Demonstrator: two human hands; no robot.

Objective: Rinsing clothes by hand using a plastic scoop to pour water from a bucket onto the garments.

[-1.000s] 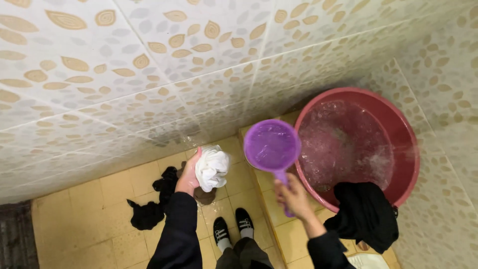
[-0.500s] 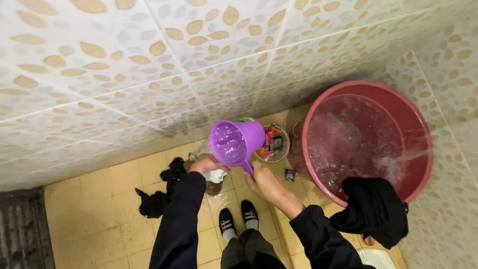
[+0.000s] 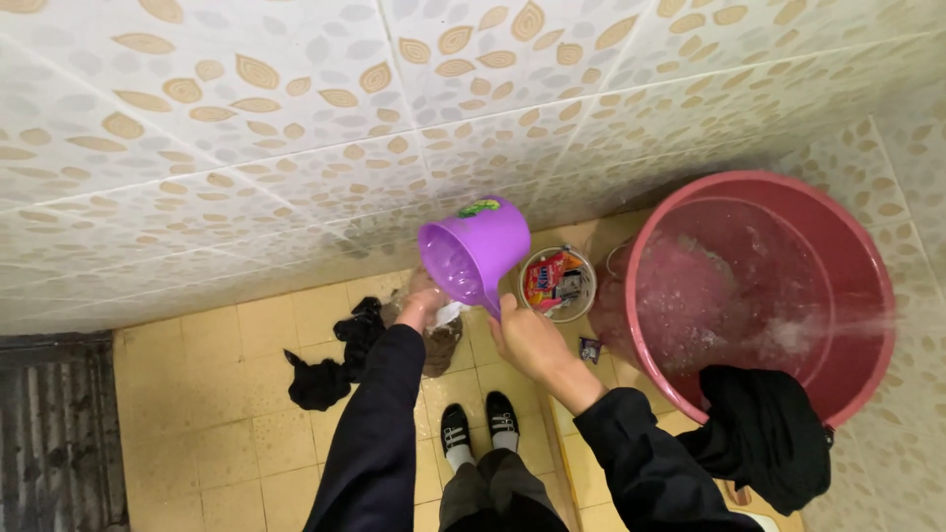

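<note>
Nearest the camera, two dark sleeves reach forward above a pair of black shoes (image 3: pixel 480 426) with white socks standing on the yellow tiled floor (image 3: pixel 217 414). The right hand (image 3: pixel 532 342) is closed around the handle of a purple scoop (image 3: pixel 473 252), which is tipped well over with its open mouth facing down and to the left. The left hand (image 3: pixel 418 307) sits just beside and below that mouth, gripping a bunched white cloth (image 3: pixel 448 314); only a small part of the cloth shows past the fingers, directly under the scoop's rim. The two hands are close together but not touching, the scoop's handle between them. Under the left hand, water glistens on the floor tiles.

To the left of the left forearm, a black garment (image 3: pixel 335 360) lies crumpled on the floor, apart from both hands. At the far left edge of the floor runs a dark grated mat (image 3: pixel 54 424).

To the right, a large red basin (image 3: pixel 769 296) holds foamy, disturbed water, and a second black garment (image 3: pixel 764 433) hangs over its near rim. Between the basin and the scoop, a small round container (image 3: pixel 558 283) holds colourful sachets, and one loose sachet (image 3: pixel 589 348) lies on the floor near the basin's foot.

Farthest back, the wall tiles (image 3: pixel 296 128), white with a tan leaf pattern, meet the floor's far edge just behind the scoop.
</note>
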